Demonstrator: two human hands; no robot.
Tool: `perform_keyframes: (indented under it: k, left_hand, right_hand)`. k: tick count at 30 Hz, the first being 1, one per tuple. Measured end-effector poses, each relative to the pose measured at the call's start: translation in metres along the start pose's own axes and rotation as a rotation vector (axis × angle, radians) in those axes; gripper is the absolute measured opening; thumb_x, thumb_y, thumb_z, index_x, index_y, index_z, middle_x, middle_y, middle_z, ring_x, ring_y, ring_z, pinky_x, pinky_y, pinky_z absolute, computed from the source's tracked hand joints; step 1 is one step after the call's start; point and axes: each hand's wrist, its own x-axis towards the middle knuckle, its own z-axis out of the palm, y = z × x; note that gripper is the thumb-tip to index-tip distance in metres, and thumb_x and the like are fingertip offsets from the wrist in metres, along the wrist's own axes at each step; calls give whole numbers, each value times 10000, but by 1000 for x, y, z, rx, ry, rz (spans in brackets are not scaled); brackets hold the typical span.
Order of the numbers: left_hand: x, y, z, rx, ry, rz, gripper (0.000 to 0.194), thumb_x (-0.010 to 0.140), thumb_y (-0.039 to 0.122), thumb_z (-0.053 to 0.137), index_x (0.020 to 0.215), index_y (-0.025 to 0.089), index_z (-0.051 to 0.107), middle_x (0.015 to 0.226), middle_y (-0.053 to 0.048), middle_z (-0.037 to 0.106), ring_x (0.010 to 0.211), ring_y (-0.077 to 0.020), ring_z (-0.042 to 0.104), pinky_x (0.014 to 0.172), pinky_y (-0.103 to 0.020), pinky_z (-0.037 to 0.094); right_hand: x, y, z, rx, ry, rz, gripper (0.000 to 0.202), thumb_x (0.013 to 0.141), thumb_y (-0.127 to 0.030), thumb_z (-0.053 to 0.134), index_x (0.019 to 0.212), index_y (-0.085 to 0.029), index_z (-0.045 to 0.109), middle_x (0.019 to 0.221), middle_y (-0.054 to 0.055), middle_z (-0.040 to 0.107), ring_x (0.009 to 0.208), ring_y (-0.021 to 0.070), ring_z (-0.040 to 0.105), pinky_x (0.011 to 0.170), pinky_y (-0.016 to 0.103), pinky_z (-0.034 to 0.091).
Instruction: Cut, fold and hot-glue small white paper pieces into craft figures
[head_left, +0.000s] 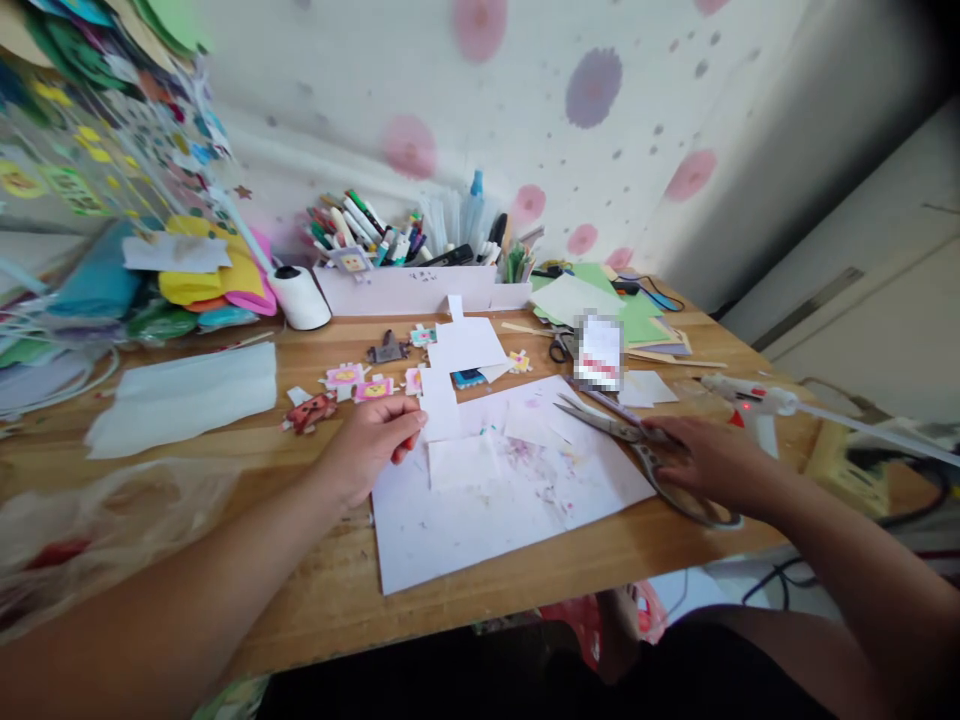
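Observation:
Between the thumb and fingers of my left hand (384,438), a white paper cutout (466,345) is pinched by its lower edge, its wide upper part reaching away over the desk. My right hand (697,462) is closed around large metal scissors (600,417), whose blades point left and stand slightly apart. Beneath both lies a white sheet (450,545) with coloured stains, bearing a smaller white paper piece (463,462). Small decorated paper figures, among them a pink one (373,388) and a dark red one (310,410), rest beyond my left hand.
A long white box (405,290) full of pens stands against the wall. Left of it is a white thread spool (301,297). A glue gun (750,397) with a red light stands at right. Green paper sheets (645,325) are stacked at back right; a folded white cloth (184,395) lies left.

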Motion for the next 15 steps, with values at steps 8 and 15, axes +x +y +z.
perform_keyframes:
  k: [8, 15]
  left_hand:
    - [-6, 1, 7, 24, -32, -11, 199, 776, 271, 585, 618, 174, 512, 511, 70, 481, 432, -53, 407, 429, -168, 322]
    - [-11, 6, 14, 64, -68, 48, 201, 796, 266, 582, 630, 161, 536, 552, 53, 546, 463, -52, 455, 464, -168, 374]
  right_hand:
    - [17, -95, -37, 367, 165, -132, 285, 843, -429, 548, 974, -200, 655, 986, 99, 682, 836, 232, 649, 691, 352, 522]
    - [73, -197, -8, 959, -65, -148, 264, 726, -402, 692, 785, -183, 555, 710, 8, 632, 629, 129, 576, 569, 255, 465]
